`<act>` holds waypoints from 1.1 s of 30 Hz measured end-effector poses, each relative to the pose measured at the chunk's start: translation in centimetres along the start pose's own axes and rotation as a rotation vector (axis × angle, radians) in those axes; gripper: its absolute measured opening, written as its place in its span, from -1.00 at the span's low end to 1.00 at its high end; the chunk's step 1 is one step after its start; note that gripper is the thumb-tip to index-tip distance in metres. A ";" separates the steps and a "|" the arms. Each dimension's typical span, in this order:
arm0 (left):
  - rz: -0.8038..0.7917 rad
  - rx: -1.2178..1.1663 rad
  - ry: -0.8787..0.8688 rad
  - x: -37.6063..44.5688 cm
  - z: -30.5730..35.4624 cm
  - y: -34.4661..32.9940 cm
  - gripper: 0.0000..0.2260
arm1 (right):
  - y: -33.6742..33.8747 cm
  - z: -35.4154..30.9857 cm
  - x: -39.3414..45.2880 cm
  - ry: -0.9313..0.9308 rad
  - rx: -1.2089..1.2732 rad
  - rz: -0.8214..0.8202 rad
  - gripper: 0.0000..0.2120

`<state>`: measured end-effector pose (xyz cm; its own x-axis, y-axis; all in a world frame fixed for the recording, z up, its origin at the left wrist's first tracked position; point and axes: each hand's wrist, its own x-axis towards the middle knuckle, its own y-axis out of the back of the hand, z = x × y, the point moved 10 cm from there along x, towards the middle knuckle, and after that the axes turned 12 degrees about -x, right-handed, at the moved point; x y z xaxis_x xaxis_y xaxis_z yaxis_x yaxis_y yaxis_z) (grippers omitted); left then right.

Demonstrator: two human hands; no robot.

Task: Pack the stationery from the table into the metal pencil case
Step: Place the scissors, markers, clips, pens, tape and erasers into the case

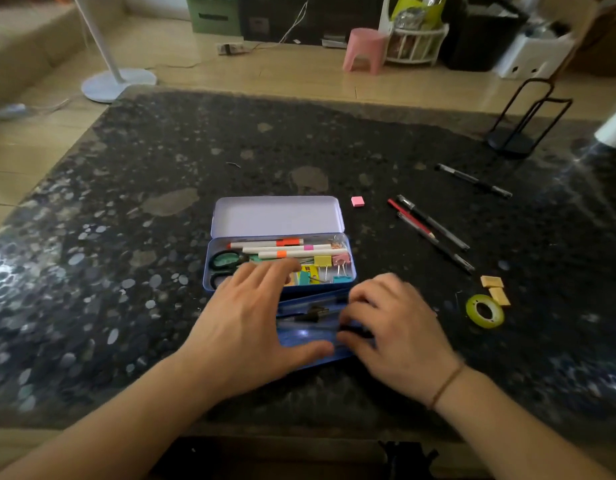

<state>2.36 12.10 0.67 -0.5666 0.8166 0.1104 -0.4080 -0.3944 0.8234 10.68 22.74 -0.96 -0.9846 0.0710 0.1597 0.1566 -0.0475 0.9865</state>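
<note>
Head view: your left hand (pixel 251 327) lies flat, right hand (pixel 396 327) pinches the blue tray (pixel 310 336); thin, stiff, likely slippery metal, so hold its rims.

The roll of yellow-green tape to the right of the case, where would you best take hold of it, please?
The roll of tape lies flat, hole up, apart from the yellow erasers. I would bring the right hand down from above, pinching the outer rim on opposite sides, or hooking one finger into the hole.
</note>
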 end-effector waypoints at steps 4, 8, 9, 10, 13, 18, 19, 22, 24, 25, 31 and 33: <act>-0.112 0.169 -0.004 -0.8 0.4 -2.6 -0.17 | 0.1 2.3 1.0 -0.053 0.032 0.060 -0.69; -0.147 0.201 -0.049 -1.5 0.5 -3.4 -0.28 | 0.2 15.2 -1.1 -0.654 -0.180 0.050 -0.69; -0.157 0.199 -0.046 -1.7 0.2 -3.5 -0.28 | -0.5 17.6 -2.2 -0.792 -0.259 -0.081 -0.66; -0.161 0.189 -0.035 -1.8 -0.1 -3.4 -0.27 | -1.1 19.0 -3.1 -0.886 -0.309 -0.185 -0.64; -0.171 0.137 -0.019 -1.7 -0.6 -3.3 -0.24 | -1.0 19.8 -3.4 -0.901 -0.425 -0.212 -0.72; -0.111 0.030 0.019 -0.6 0.2 -0.7 -0.27 | 2.8 12.4 -0.9 -0.429 -0.139 0.192 -0.80; -0.054 -0.002 0.038 -0.2 0.3 0.5 -0.29 | 3.0 9.8 -0.7 -0.313 -0.090 0.176 -0.83; 0.027 -0.026 0.015 0.7 0.8 2.1 -0.32 | 0.8 3.7 -0.5 -0.096 -0.055 0.021 -0.83; -0.097 0.059 -0.026 0.7 1.3 0.2 -0.23 | -0.4 2.3 -0.2 -0.040 -0.043 -0.035 -0.76; -0.164 0.116 -0.047 0.5 1.4 -1.1 -0.19 | -0.4 2.7 0.1 -0.048 -0.023 -0.021 -0.73; -0.254 0.227 -0.106 -0.4 1.2 -4.5 -0.23 | -0.9 18.6 -0.4 -0.698 -0.145 0.036 -0.60; -0.236 0.197 -0.104 -0.3 1.1 -4.3 -0.25 | -2.7 21.6 -2.2 -0.898 -0.182 -0.157 -0.55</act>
<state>5.07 14.00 -2.31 -0.3926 0.9184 -0.0487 -0.3670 -0.1079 0.9240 14.05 44.19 -3.21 -0.5523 0.8309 0.0671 -0.0630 -0.1218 0.9905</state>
